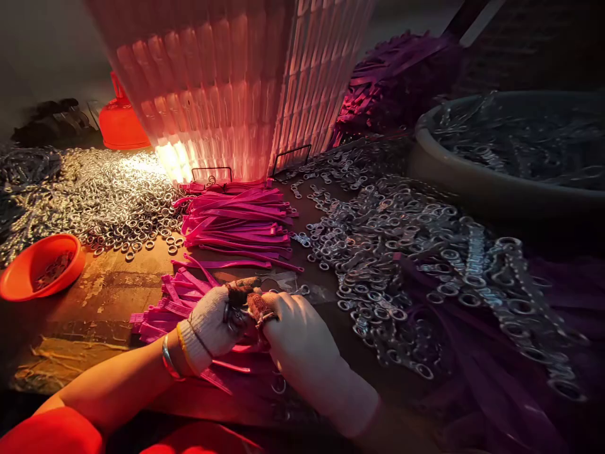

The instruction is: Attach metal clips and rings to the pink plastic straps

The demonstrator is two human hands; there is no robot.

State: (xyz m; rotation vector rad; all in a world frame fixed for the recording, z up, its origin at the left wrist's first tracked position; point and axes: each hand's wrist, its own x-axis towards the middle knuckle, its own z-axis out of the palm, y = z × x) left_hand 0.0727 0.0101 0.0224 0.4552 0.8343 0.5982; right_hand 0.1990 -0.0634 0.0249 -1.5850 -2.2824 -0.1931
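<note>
My gloved left hand (pixel 215 325) and right hand (pixel 295 334) pinched a small metal ring (pixel 235 315) over pink straps (pixel 163 309); a firm, close grip kept it steady.

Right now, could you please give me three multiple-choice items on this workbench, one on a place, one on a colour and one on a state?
1. Where is the orange bowl?
A. At the bench's left edge
B. Inside the grey basin
C. Under the person's hands

2. What colour are the straps stacked in the middle?
A. Green
B. Pink
C. White

3. How do the left hand and right hand stand?
A. Far apart, flat on the bench
B. Both raised above the lamp
C. Gloved, meeting together over the straps

Answers: 1 A, the bowl sits at far left beside the metal rings; 2 B, the stack shows bright pink in the lamp light; 3 C, both wear gloves and their fingertips meet on a small piece.
</note>
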